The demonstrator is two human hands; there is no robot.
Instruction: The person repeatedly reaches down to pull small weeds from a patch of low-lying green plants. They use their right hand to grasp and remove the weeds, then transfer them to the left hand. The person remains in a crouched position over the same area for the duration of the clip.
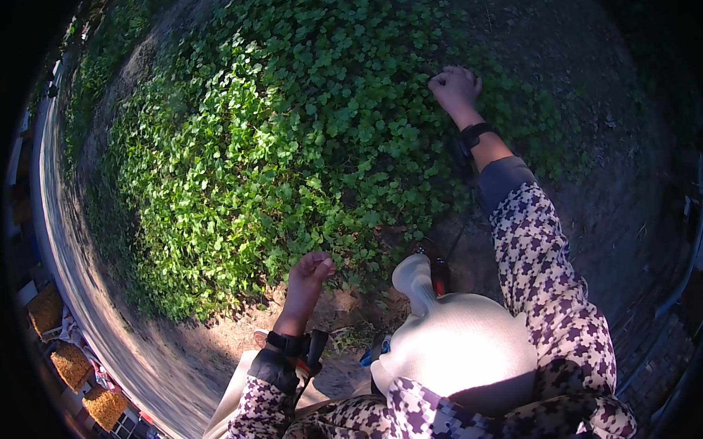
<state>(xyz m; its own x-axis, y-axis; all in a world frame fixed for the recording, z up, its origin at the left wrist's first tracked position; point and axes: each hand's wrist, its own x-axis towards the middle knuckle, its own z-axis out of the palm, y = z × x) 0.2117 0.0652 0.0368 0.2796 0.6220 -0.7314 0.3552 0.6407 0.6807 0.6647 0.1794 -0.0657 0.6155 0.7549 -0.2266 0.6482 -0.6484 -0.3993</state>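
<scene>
My left hand [310,276] is at the near edge of a patch of low, broad-leaved green plants [325,133], above bare soil. Its thumb rests against the curled fingers, and nothing shows in it. Farther out to the right, my right hand [457,89] is over the shaded far side of the patch with its fingers bent in. Whether a stem or leaf is pinched there is hidden. Both wrists wear dark bands, and the patterned sleeves [554,276] end in dark cuffs. Pale cloth [460,337], brightly sunlit, bulges below my right arm.
Bare soil [606,210] lies in shade to the right. A pale track [67,229] curves along the left, with several heaps of orange-yellow produce [72,365] beyond it. Near my legs are a small blue object [366,357] and part of a shoe [261,337].
</scene>
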